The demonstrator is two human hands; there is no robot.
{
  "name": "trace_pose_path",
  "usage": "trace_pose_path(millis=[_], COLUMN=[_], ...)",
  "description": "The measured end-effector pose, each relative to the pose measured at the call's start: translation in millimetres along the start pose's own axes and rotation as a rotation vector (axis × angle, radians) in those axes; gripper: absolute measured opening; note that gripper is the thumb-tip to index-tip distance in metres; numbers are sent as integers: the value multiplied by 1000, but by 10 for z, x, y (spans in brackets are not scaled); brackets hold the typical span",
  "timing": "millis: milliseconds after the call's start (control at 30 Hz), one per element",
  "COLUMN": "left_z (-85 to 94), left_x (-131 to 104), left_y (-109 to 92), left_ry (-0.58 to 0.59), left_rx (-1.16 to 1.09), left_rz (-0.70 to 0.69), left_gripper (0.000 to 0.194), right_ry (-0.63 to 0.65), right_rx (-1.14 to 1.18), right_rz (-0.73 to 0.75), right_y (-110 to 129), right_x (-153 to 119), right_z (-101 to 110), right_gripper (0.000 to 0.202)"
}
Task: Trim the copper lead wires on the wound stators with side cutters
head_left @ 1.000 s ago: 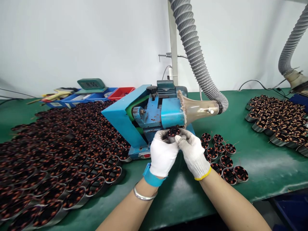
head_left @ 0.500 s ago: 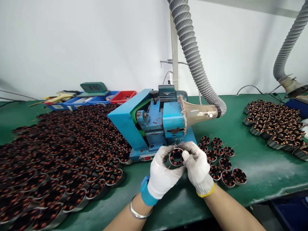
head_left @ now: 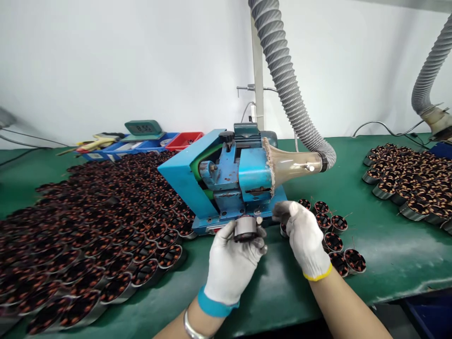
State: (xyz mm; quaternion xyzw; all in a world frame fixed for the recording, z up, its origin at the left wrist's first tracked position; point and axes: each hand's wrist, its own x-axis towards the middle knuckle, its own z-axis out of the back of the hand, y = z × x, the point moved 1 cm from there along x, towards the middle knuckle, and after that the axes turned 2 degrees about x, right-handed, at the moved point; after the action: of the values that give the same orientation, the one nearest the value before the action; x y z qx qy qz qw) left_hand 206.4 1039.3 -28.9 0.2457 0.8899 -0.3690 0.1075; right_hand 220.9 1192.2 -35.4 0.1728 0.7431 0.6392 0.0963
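Observation:
My left hand (head_left: 233,263), in a white glove with a blue-green cuff, grips a motor stator (head_left: 246,227) between thumb and fingers in front of the blue machine (head_left: 255,172). The stator is turned so that its silver outer wall faces me; its windings are mostly hidden. To the right, my right hand (head_left: 305,235), in a white glove with a yellow edge, is apart from that stator. Its fingers stretch leftward with the thumb raised, and I see nothing in them. Several loose stators (head_left: 333,242) with red-brown windings stand just beyond it, partly covered by the hand.
Many stators (head_left: 116,288) crowd the green table (head_left: 395,263) on the left. Another group (head_left: 413,188) stands at the right. A grey hose (head_left: 282,70) joins the machine's clear funnel (head_left: 293,165). Behind are blue bins (head_left: 139,145), a red bin (head_left: 184,140) and a digital clock (head_left: 143,127).
My right hand has let go of the stator and moved right. My left hand has tipped the stator from showing its open ring to showing its side wall.

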Motion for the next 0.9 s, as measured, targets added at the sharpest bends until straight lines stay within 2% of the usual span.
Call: trace_pose_path(millis=[100, 267, 400, 567, 667, 767, 833, 900], left_z=[-42, -69, -96, -113, -119, -76, 27, 204], left_x=[-123, -233, -290, -355, -371, -388, -425, -499], left_y=[-22, 14, 48, 84, 114, 135, 115, 40], left_ry=[-135, -178, -210, -225, -158, -103, -117, -112], left_rx=[-217, -308, -274, -168, -144, -148, -149, -109], left_rz=[124, 117, 114, 191, 226, 243, 227, 145], left_gripper=[37, 38, 39, 41, 46, 52, 50, 41], right_ry=[169, 315, 334, 326, 276, 113, 7, -64], right_rx=[-160, -182, -140, -103, -52, 29, 69, 74], right_rz=[37, -105, -126, -185, -177, -147, -123, -121], right_y=[31, 6, -45, -39, -50, -83, -102, -119], right_x=[-96, -199, -239, -245, -215, -158, -136, -146], right_z=[-81, -189, -257, -296, -289, -247, -211, -172], right_gripper=[43, 39, 33, 22, 21, 31, 39, 44])
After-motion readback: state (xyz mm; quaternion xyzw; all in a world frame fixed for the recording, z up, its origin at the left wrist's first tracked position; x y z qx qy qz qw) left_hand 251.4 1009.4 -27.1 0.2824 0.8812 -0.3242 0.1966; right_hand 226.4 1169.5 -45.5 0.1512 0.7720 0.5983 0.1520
